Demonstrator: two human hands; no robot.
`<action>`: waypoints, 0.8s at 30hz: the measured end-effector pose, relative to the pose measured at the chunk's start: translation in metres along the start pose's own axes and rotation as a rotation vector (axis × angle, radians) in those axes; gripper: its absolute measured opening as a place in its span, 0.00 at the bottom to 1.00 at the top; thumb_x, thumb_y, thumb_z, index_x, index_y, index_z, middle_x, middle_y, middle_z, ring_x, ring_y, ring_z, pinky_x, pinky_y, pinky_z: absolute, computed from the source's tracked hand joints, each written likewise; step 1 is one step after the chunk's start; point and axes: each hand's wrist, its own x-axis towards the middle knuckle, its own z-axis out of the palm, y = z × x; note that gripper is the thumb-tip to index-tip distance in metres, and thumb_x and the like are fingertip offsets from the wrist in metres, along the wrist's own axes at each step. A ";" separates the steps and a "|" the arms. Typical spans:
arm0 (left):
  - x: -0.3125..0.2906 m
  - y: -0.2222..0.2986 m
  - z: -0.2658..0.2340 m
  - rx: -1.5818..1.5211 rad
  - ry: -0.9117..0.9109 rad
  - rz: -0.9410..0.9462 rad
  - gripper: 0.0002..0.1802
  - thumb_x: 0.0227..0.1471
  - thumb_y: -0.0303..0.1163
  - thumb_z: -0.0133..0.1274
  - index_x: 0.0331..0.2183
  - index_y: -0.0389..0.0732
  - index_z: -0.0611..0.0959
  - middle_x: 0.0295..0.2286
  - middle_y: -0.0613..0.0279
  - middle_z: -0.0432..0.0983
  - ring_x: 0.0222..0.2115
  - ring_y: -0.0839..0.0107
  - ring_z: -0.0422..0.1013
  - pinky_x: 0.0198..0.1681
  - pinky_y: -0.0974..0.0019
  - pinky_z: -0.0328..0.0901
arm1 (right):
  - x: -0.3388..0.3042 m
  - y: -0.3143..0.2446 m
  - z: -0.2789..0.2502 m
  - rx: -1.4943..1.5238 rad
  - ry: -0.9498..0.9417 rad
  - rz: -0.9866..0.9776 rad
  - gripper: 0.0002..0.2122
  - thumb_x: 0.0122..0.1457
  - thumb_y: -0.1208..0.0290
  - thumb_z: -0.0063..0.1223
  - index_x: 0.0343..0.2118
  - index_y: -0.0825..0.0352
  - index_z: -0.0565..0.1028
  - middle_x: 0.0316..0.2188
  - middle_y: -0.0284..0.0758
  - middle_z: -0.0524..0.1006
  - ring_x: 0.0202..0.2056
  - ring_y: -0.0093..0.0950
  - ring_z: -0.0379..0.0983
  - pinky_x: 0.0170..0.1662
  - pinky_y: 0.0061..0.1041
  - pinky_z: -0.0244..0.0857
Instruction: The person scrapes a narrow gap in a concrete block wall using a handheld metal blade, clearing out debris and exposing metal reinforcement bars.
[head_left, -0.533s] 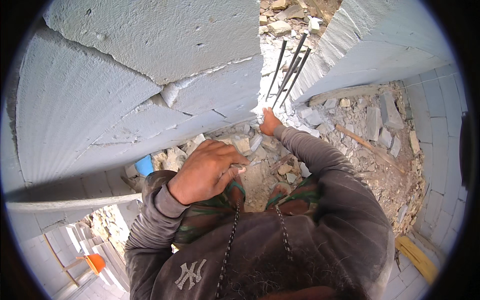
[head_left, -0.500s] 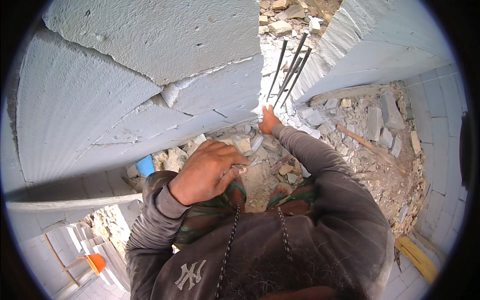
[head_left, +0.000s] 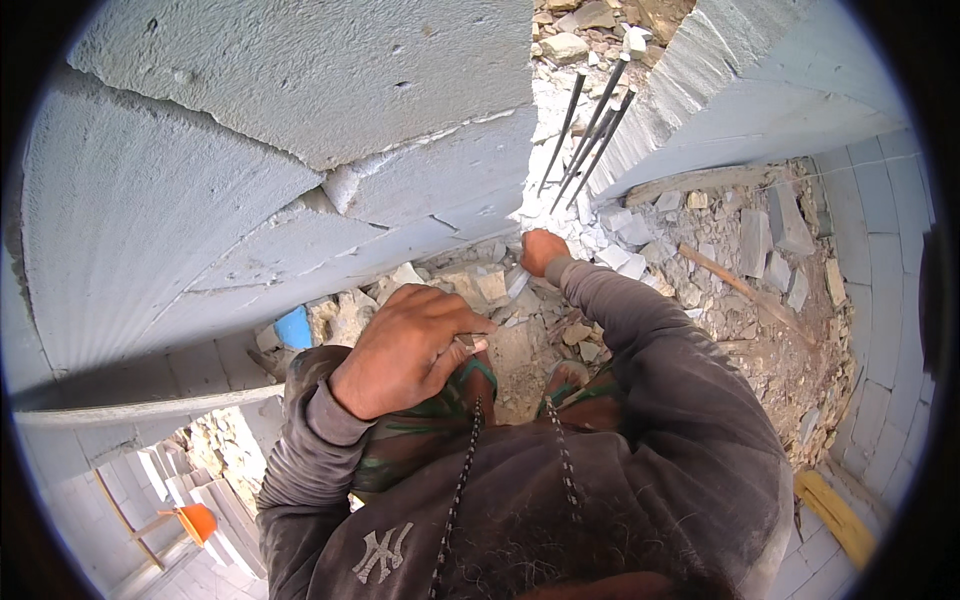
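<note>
My left hand (head_left: 408, 350) is raised above my knees, its fingers curled and the thumb pressed against them. Something small may be pinched at the thumb, but I cannot make it out. Farther off, my right hand (head_left: 543, 251) reaches down to white broken rubble (head_left: 560, 217) at the foot of a gap in the block wall. Its fingers are curled in, and what they hold, if anything, is hidden. Several dark steel rebars (head_left: 590, 135) stand up from that rubble, just beyond the right hand.
The grey block wall (head_left: 300, 80) rises at the left, and another wall section (head_left: 690, 90) borders the gap. A wooden handle (head_left: 738, 280) lies on debris at the right. A blue object (head_left: 293, 328), a yellow timber (head_left: 836, 520) and an orange object (head_left: 197, 522) lie farther out.
My right hand has drawn back slightly from the rebars, and its fingers, stretched toward the rubble before, are now curled. My left hand has shifted slightly left and stays closed.
</note>
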 end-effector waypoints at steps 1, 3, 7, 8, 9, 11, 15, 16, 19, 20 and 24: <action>0.004 0.004 -0.001 -0.002 -0.006 0.011 0.13 0.53 0.27 0.58 0.43 0.42 0.84 0.38 0.57 0.78 0.44 0.54 0.73 0.52 0.54 0.63 | 0.004 0.004 0.002 0.023 0.147 -0.021 0.27 0.54 0.70 0.58 0.59 0.64 0.71 0.62 0.51 0.68 0.60 0.46 0.68 0.60 0.37 0.68; 0.008 0.007 0.001 -0.022 -0.019 0.035 0.16 0.51 0.25 0.57 0.44 0.42 0.83 0.38 0.57 0.78 0.44 0.54 0.73 0.51 0.54 0.63 | 0.015 0.010 0.001 0.032 0.285 -0.058 0.35 0.55 0.69 0.59 0.67 0.61 0.60 0.68 0.48 0.59 0.66 0.45 0.59 0.62 0.37 0.64; 0.013 0.004 0.007 -0.058 -0.050 0.067 0.20 0.47 0.20 0.54 0.45 0.42 0.83 0.38 0.58 0.79 0.43 0.55 0.73 0.50 0.54 0.62 | 0.030 0.014 0.006 -0.075 0.395 -0.040 0.30 0.57 0.70 0.57 0.64 0.61 0.63 0.62 0.43 0.64 0.64 0.43 0.61 0.62 0.41 0.64; 0.013 0.003 0.008 -0.066 -0.056 0.062 0.20 0.47 0.20 0.54 0.45 0.42 0.83 0.38 0.58 0.79 0.43 0.55 0.73 0.50 0.54 0.62 | 0.027 0.011 0.010 -0.135 0.373 -0.037 0.29 0.58 0.70 0.57 0.63 0.61 0.63 0.62 0.42 0.64 0.64 0.43 0.60 0.62 0.41 0.64; 0.013 0.002 0.008 -0.049 -0.054 0.060 0.20 0.47 0.20 0.54 0.45 0.42 0.83 0.38 0.58 0.79 0.43 0.55 0.73 0.50 0.54 0.62 | 0.024 0.009 0.013 -0.195 0.351 -0.034 0.28 0.58 0.70 0.56 0.63 0.61 0.64 0.62 0.41 0.63 0.65 0.43 0.59 0.62 0.42 0.63; 0.012 0.000 0.009 -0.020 -0.051 0.055 0.20 0.47 0.21 0.55 0.45 0.42 0.83 0.38 0.58 0.79 0.43 0.55 0.73 0.50 0.54 0.62 | 0.010 0.010 0.008 -0.237 0.125 -0.042 0.30 0.59 0.67 0.57 0.65 0.60 0.62 0.66 0.40 0.61 0.67 0.41 0.57 0.62 0.42 0.63; 0.008 0.001 0.004 -0.001 -0.069 0.033 0.12 0.56 0.29 0.57 0.43 0.41 0.83 0.37 0.58 0.77 0.44 0.55 0.73 0.52 0.54 0.63 | -0.018 0.090 0.004 -0.289 -0.037 -0.041 0.31 0.61 0.54 0.57 0.65 0.61 0.64 0.67 0.40 0.63 0.66 0.40 0.59 0.62 0.46 0.62; 0.008 -0.001 0.005 -0.001 -0.071 0.026 0.12 0.56 0.29 0.57 0.43 0.42 0.83 0.37 0.58 0.78 0.44 0.55 0.73 0.52 0.54 0.63 | -0.029 0.096 -0.017 -0.321 -0.157 0.073 0.31 0.61 0.51 0.56 0.64 0.62 0.65 0.65 0.40 0.65 0.65 0.40 0.60 0.62 0.47 0.61; 0.010 0.003 0.004 -0.020 -0.091 0.027 0.12 0.56 0.30 0.57 0.43 0.42 0.83 0.37 0.58 0.78 0.44 0.55 0.73 0.52 0.54 0.63 | -0.041 0.076 -0.074 -0.631 -0.320 0.120 0.34 0.62 0.45 0.53 0.65 0.62 0.65 0.66 0.39 0.65 0.67 0.42 0.58 0.64 0.48 0.60; 0.010 0.005 0.004 -0.032 -0.102 0.030 0.12 0.56 0.30 0.57 0.43 0.42 0.83 0.37 0.58 0.77 0.44 0.55 0.73 0.52 0.54 0.63 | -0.039 0.085 -0.064 -0.616 -0.168 -0.049 0.35 0.62 0.44 0.52 0.67 0.61 0.63 0.68 0.39 0.63 0.69 0.41 0.56 0.64 0.48 0.60; 0.011 -0.005 0.012 -0.048 -0.054 0.072 0.16 0.51 0.24 0.55 0.44 0.42 0.83 0.36 0.56 0.78 0.42 0.53 0.74 0.48 0.54 0.63 | -0.031 0.103 -0.037 -0.710 0.104 -0.264 0.37 0.63 0.45 0.50 0.72 0.55 0.56 0.75 0.35 0.48 0.74 0.38 0.42 0.64 0.52 0.59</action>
